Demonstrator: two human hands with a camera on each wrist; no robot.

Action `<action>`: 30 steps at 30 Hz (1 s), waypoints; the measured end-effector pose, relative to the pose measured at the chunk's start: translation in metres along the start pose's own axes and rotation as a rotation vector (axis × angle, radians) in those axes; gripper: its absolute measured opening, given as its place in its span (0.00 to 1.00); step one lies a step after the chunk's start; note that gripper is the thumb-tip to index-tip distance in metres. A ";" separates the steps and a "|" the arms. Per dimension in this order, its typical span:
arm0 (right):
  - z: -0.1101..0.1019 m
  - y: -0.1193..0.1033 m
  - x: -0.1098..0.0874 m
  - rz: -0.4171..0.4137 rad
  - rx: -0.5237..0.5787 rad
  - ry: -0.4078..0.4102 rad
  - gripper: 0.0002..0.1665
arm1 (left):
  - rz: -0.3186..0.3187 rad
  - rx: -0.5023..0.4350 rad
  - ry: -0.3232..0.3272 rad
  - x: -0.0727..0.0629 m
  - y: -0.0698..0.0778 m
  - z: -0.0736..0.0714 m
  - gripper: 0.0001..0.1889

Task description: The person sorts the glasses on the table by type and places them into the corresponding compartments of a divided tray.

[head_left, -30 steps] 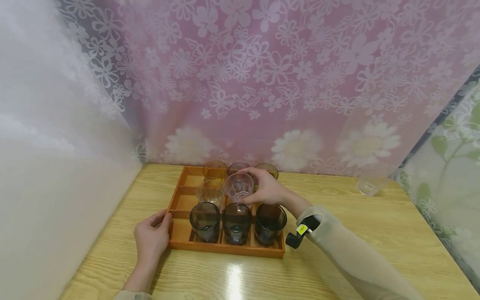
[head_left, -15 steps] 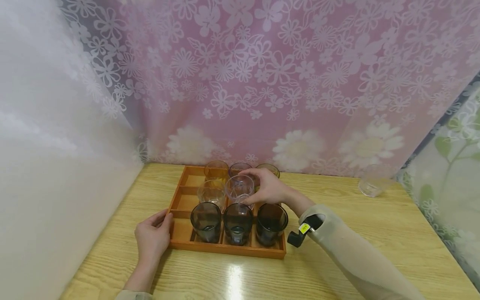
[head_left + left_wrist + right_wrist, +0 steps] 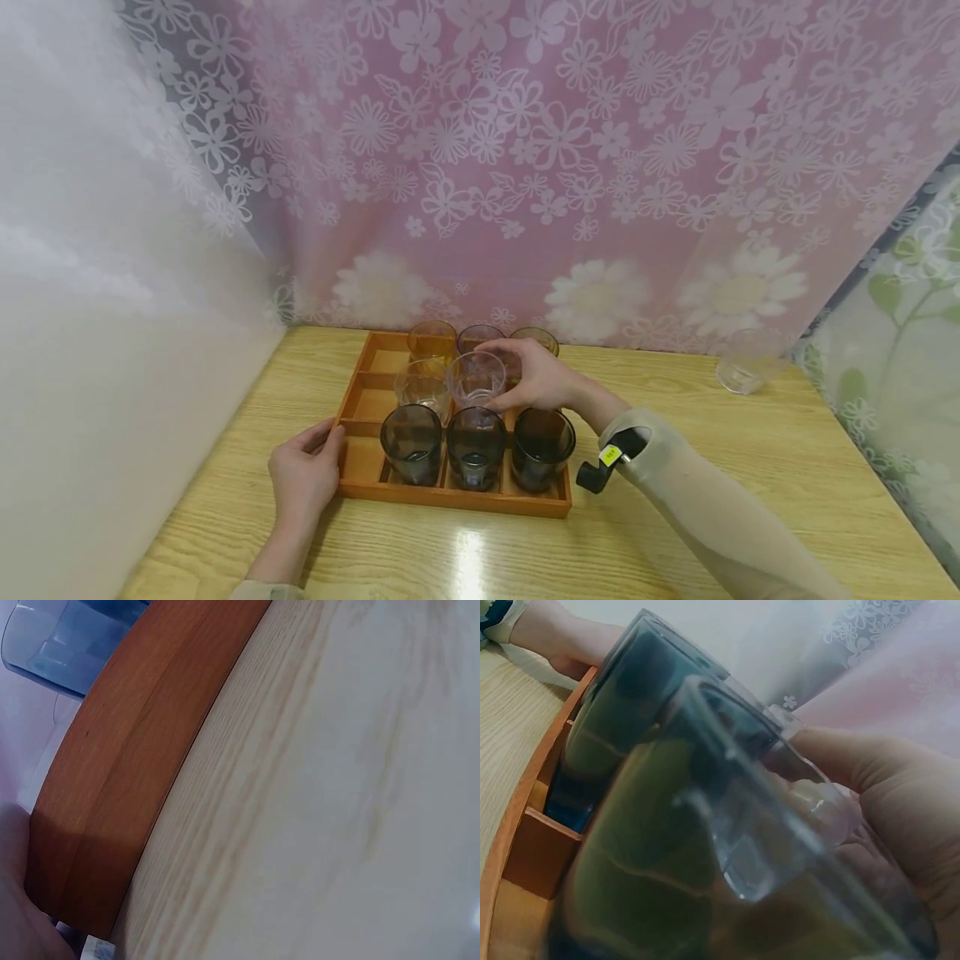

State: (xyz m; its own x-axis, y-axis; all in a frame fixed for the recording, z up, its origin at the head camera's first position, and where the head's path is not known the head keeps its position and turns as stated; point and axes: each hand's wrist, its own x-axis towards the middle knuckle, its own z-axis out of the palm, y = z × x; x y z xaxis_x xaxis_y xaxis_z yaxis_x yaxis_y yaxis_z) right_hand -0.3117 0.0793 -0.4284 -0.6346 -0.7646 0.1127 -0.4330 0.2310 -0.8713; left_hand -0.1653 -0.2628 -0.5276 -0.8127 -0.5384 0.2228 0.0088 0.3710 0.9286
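Note:
My right hand [image 3: 536, 375] holds a clear drinking glass [image 3: 477, 383] by its side, thumb and fingers around it, over the middle row of a wooden divided tray [image 3: 450, 497]. Another clear glass [image 3: 422, 392] stands just left of it. Three dark grey glasses [image 3: 412, 442] fill the front row; in the right wrist view, a dark glass [image 3: 645, 847] partly covers my hand. At the tray's left front side, my left hand [image 3: 303, 471] grips the wall; the left wrist view shows only part of that hand [image 3: 19, 907] at a tray corner.
An amber glass [image 3: 432, 340], a purplish glass [image 3: 480, 335] and a yellowish glass [image 3: 536, 337] stand in the back row. A separate clear glass [image 3: 742, 375] is at the table's far right. A flowered pink curtain [image 3: 480, 208] hangs behind the table [image 3: 675, 467].
The clear glass in my right hand shifts slightly lower and to the left, relative to the tray. My left hand stays on the tray's edge.

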 end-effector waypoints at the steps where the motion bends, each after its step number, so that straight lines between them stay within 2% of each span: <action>1: 0.000 0.001 0.000 -0.001 0.006 -0.005 0.49 | -0.002 0.002 0.000 0.000 0.000 0.000 0.10; 4: 0.000 0.002 0.000 0.008 -0.014 -0.020 0.48 | -0.009 0.007 -0.002 0.000 0.000 -0.001 0.11; 15: -0.004 -0.005 0.003 0.116 -0.252 -0.065 0.49 | -0.009 0.011 -0.010 -0.001 0.003 -0.001 0.11; 18: -0.005 -0.006 0.004 0.135 -0.270 -0.081 0.49 | -0.007 0.007 -0.010 -0.001 0.003 -0.001 0.11; 20: -0.005 -0.007 0.004 0.146 -0.256 -0.095 0.49 | -0.004 0.005 -0.010 -0.001 0.004 -0.001 0.11; 25: -0.007 -0.004 0.001 0.167 -0.140 -0.110 0.49 | 0.001 0.002 -0.010 -0.002 0.003 0.000 0.10; 30: -0.009 0.004 -0.004 0.134 -0.033 -0.102 0.49 | 0.000 0.001 -0.010 -0.001 0.000 -0.001 0.11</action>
State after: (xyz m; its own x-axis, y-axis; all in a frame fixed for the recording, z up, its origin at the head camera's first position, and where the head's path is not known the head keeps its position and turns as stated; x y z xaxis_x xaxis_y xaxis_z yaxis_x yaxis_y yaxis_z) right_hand -0.3168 0.0889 -0.4276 -0.6206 -0.7822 -0.0543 -0.3705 0.3536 -0.8589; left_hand -0.1640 -0.2627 -0.5273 -0.8183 -0.5311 0.2198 0.0083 0.3715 0.9284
